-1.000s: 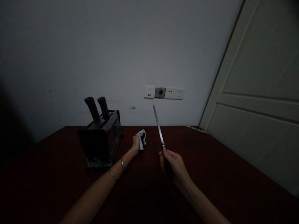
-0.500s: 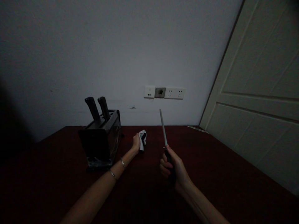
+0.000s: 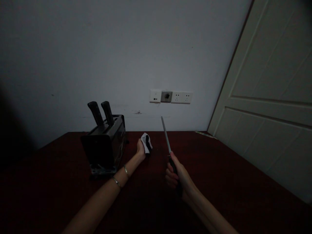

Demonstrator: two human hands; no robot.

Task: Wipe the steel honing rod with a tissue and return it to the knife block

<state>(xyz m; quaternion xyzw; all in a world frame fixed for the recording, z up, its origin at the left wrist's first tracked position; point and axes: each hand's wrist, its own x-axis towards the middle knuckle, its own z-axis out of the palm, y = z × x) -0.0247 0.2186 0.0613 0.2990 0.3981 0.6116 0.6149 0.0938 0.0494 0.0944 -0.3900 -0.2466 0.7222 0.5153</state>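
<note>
My right hand [image 3: 175, 174] is wrapped round the black handle of a honing steel [image 3: 166, 135], whose thin grey rod points up and slightly left. A crumpled white cloth [image 3: 144, 139] with a dark patch is gripped in my left hand [image 3: 140, 149]; most of those fingers are hidden behind it. Rod and cloth are apart. To the left of my left hand stands a black knife block [image 3: 104, 139] with slots in its top. Two knives with black handles [image 3: 95, 113] stick up out of it.
Everything rests over a dark red wooden table [image 3: 195, 152] that meets a pale wall. Sockets and switches [image 3: 170, 96] sit on the wall above the table. A panelled door [image 3: 268, 130] rises along the right side. A thin strip [image 3: 205, 134] lies at the table's back right edge.
The honing steel and my right hand have shifted slightly left, the rod leaning a little more. My left hand has turned the cloth and moved it slightly left and up.
</note>
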